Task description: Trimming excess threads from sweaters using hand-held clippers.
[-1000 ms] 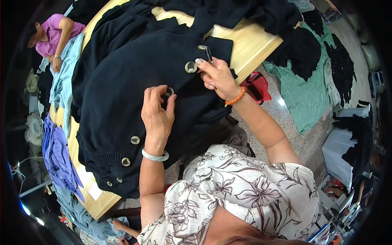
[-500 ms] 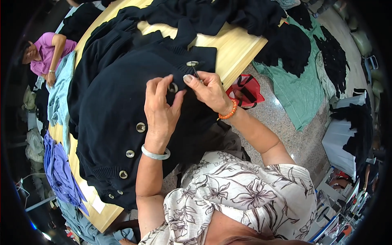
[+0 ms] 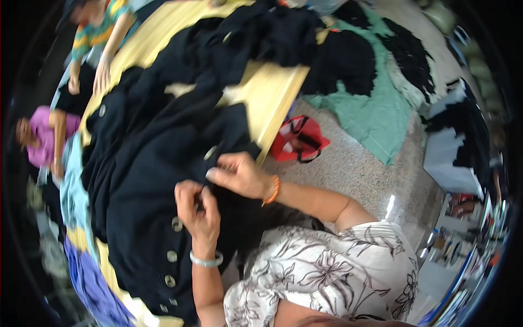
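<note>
A black knit cardigan (image 3: 147,185) with a row of pale, dark-centred buttons (image 3: 177,224) lies spread on the wooden table. Over its button band, my left hand (image 3: 199,210) has its fingers curled together on the black cloth, seemingly pinching it. A pale bangle circles that wrist. Just beyond and to the right, my right hand (image 3: 242,175) is closed, thumb against the bent fingers. Whatever it pinches is too small or blurred to make out. Another button (image 3: 211,152) shows beside its fingertips. An orange beaded bracelet is on the right wrist.
More black garments (image 3: 261,35) cover the far part of the wooden table (image 3: 272,103). A red bag (image 3: 299,139) stands on the floor at right, near green cloth (image 3: 373,125). Purple cloth (image 3: 92,283) lies at left. Two people (image 3: 98,32) are at the table's left side.
The view has shifted, so cardigan and hands sit lower in the picture. My left fingers, earlier apart around a button, have curled together. A person in a striped top has come into view.
</note>
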Motion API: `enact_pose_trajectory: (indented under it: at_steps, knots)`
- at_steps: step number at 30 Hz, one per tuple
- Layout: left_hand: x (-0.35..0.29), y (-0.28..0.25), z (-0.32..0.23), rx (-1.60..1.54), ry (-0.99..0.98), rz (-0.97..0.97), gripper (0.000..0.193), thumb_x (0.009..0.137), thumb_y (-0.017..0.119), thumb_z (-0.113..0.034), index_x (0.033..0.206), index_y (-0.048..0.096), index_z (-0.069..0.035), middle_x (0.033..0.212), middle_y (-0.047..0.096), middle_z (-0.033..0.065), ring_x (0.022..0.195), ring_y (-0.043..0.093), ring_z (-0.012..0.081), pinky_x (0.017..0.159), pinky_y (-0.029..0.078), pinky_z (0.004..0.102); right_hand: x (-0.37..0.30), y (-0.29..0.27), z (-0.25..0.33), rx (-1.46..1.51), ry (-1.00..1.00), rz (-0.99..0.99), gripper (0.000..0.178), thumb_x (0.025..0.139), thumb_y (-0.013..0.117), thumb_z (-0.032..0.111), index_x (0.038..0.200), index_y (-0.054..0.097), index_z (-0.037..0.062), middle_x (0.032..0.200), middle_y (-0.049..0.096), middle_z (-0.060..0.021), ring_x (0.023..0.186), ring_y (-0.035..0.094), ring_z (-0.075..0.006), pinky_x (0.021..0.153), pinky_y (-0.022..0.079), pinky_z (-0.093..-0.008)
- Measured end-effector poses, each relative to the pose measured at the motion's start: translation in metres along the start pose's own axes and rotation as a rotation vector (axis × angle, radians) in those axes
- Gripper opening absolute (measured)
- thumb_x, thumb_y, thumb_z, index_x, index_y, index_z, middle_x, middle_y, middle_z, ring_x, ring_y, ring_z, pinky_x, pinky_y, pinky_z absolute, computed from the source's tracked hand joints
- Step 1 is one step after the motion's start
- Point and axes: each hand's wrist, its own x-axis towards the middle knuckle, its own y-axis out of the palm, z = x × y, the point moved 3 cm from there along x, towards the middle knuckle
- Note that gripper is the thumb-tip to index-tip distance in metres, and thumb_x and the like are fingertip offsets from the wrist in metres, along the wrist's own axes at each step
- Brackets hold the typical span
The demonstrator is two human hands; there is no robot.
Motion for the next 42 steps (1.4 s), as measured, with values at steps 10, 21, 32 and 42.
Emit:
enact_pose_trajectory:
  at_steps: [10,21,32,42]
  knots:
    - [-0.022,0.002,0.013,0.058,0.067,-0.017,0.006,0.099,0.051,0.002,0.098,0.056,0.001,0.093,0.054,0.0057,0.065,0.048,0.0078,0.052,0.041,0.0201,-0.004,-0.003,0.001,0.161,0.193,-0.092,0.015,0.096,0.069,0.021,0.095,0.061,0.0085,0.064,0.046,0.0099,0.044,0.035,0.0000,0.038,0.025,-0.0208]
    - [-0.033,-0.009,0.012,-0.102,-0.086,-0.226,0.003,0.099,0.055,0.001,0.098,0.058,0.000,0.104,0.067,0.0097,0.074,0.059,0.0089,0.060,0.048,0.0206,-0.013,-0.006,0.031,0.121,0.161,-0.183,0.008,0.093,0.068,0.012,0.096,0.061,0.0108,0.065,0.050,0.0093,0.046,0.039,0.0004,0.039,0.029,-0.0191]
    - [-0.036,-0.015,0.006,-0.091,-0.314,-0.110,0.013,0.092,0.072,-0.008,0.100,0.064,-0.002,0.086,0.061,-0.0035,0.072,0.052,0.0019,0.061,0.042,0.0165,-0.020,-0.018,0.020,0.129,0.137,-0.096,0.008,0.096,0.064,0.011,0.095,0.057,0.0079,0.060,0.044,0.0094,0.044,0.035,0.0001,0.039,0.027,-0.0209]
    - [-0.021,0.008,0.009,0.075,-0.189,-0.103,0.023,0.081,0.078,-0.002,0.098,0.063,-0.001,0.097,0.058,0.0044,0.069,0.052,0.0103,0.056,0.044,0.0226,-0.021,-0.015,0.020,0.142,0.143,-0.084,0.008,0.096,0.065,0.012,0.096,0.058,0.0089,0.061,0.044,0.0092,0.045,0.035,0.0001,0.040,0.028,-0.0200]
